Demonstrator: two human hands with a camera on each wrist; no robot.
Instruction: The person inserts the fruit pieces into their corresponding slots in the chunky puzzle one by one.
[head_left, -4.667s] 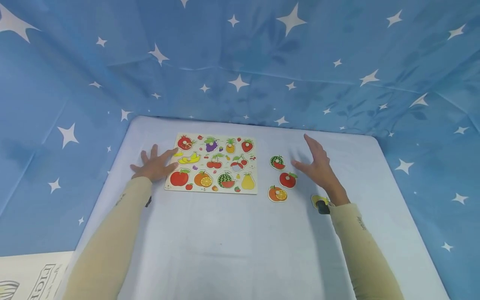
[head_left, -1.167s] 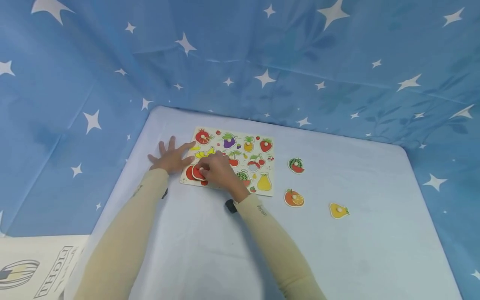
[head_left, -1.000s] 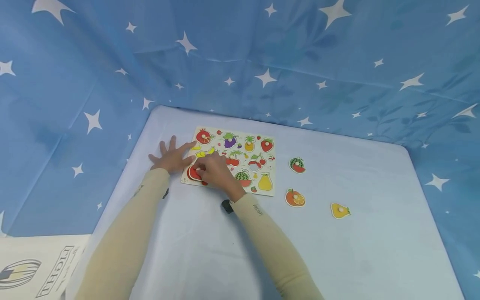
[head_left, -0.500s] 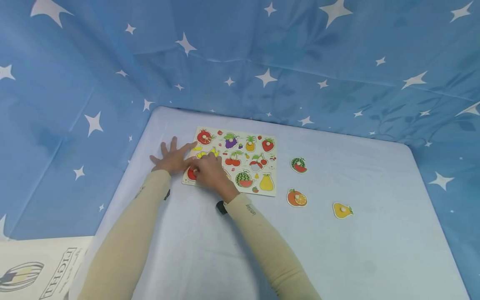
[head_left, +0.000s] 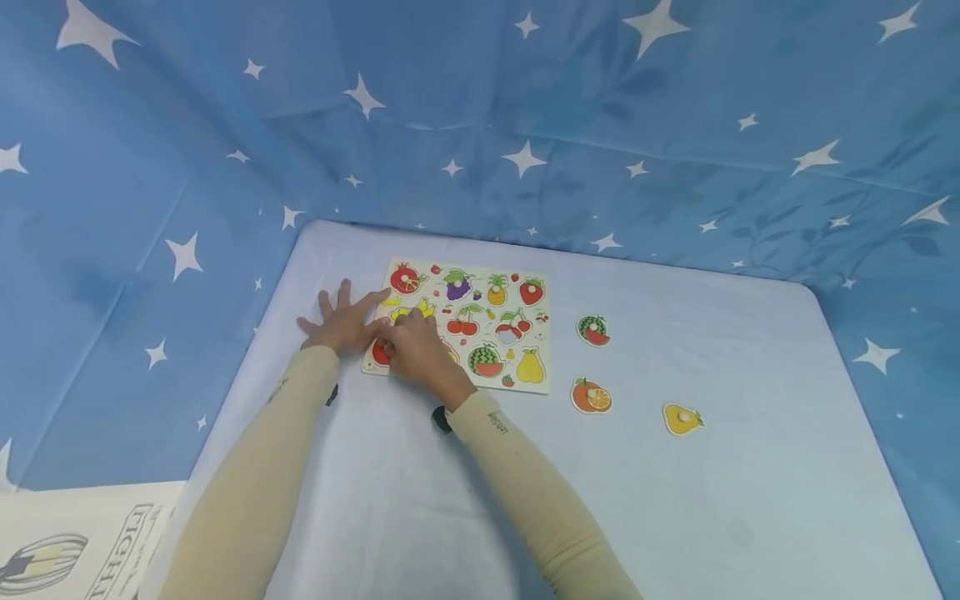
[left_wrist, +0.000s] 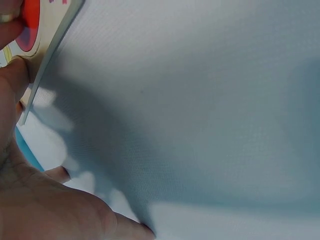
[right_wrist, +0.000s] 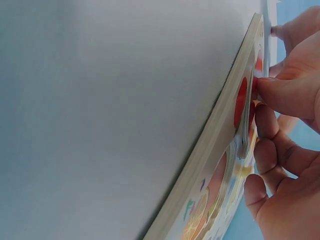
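Note:
A wooden fruit puzzle board [head_left: 542, 335] lies on the table. My left hand [head_left: 341, 327] rests at its left edge, fingers spread, with thumb and index finger on the board. Over the board's lower left corner, my right hand [head_left: 418, 343] pinches an apple puzzle piece [right_wrist: 246, 125] by its knob. In the right wrist view the piece lies close over the printed red apple [right_wrist: 241, 102], its lower edge standing slightly off the board. From the head camera, the right fingers cover most of the piece. The left wrist view shows the board's edge [left_wrist: 47, 60] beside the left fingers.
Right of the board lie a watermelon piece [head_left: 594, 330], an orange piece [head_left: 592, 396] and a pear piece [head_left: 682, 419]. Pomegranate, grape, pineapple and strawberry pieces with knobs sit along the board's top row. A star-patterned blue cloth [head_left: 450, 100] rises behind the table.
The right hand has brought the apple piece from the table's right side to the board. Over the last second it moved slightly left onto the printed apple. The left hand stays at the board's edge.

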